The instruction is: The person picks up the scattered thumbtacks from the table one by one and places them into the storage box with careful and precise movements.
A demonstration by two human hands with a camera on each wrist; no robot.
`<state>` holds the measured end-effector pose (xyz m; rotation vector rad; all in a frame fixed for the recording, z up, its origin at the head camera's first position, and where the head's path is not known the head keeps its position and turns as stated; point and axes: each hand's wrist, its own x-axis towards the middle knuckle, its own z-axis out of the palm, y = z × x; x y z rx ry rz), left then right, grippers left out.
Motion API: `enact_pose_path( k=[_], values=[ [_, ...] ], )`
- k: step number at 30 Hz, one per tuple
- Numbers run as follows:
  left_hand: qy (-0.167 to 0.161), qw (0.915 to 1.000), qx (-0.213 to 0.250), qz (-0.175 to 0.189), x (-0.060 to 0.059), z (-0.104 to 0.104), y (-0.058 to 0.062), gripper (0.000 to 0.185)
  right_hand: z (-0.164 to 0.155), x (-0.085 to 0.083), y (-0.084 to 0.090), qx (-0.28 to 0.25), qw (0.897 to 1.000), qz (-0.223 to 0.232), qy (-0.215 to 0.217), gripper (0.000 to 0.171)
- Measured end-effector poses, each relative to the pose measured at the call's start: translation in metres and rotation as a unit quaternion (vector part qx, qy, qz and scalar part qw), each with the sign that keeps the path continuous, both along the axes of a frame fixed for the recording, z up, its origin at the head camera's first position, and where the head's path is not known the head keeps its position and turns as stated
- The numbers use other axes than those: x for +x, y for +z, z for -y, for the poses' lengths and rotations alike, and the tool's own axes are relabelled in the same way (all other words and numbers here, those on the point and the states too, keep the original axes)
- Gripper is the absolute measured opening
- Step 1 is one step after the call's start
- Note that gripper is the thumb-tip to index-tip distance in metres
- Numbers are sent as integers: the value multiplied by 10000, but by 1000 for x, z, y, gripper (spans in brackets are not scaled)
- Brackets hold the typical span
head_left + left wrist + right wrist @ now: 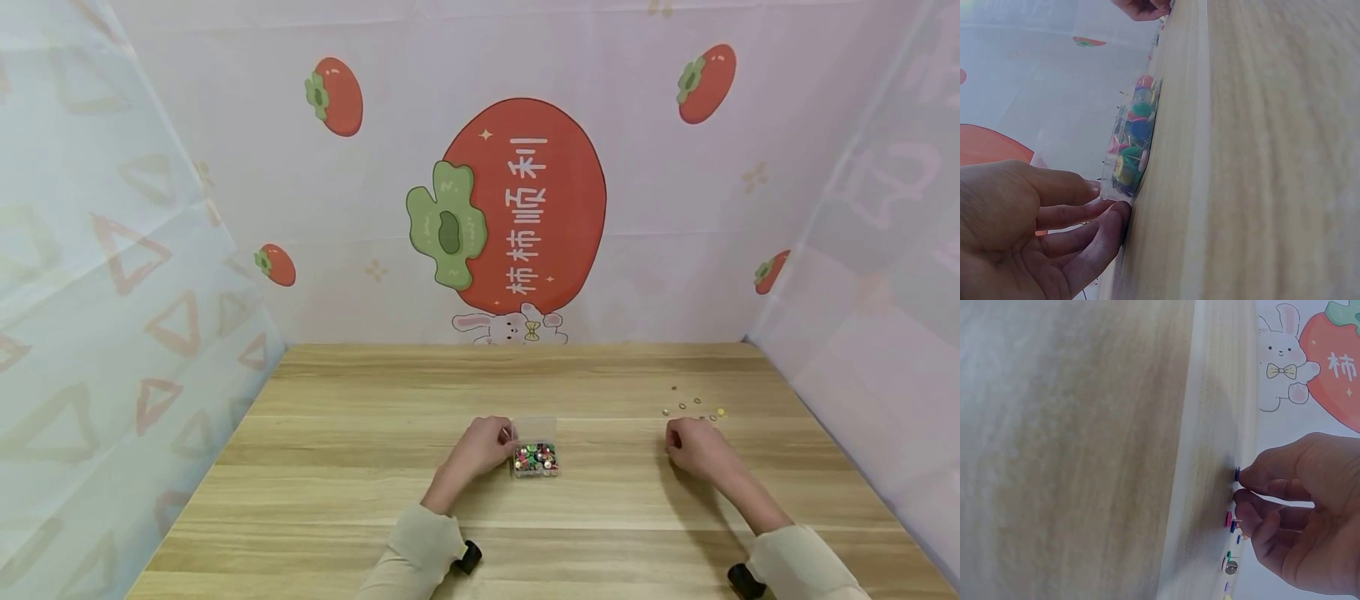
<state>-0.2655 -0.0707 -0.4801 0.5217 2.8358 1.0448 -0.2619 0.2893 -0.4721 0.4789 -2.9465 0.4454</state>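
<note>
Two hands work: in the head view, the left hand (483, 443) grips one end of an open, clear plastic box (529, 475) of coloured, round-headed pins (535, 457); small scattered pins (722, 412) lie just beyond the right hand (697, 447). The left wrist view shows thumb and fingers together on that end. Only the right wrist view shows me a dark-blue, flat-headed pin (1237, 474), apparently pinched at the fingertips; I judge this a pick-up, which next calls for a steady lift.

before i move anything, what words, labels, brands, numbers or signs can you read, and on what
"柿柿顺利", sideways on the large red persimmon, back wall.
Right-hand wall: faint shapes, too blurred to read.
Box of pins: no readable text.
</note>
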Motion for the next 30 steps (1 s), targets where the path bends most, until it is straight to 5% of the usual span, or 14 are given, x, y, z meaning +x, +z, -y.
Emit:
enact_pose_path(
  k=[30],
  values=[
    [-19, 9999, 14, -106, 2, 0, -1, 12, 34, 15, 0, -727, 9973, -52, 48, 23]
  ],
)
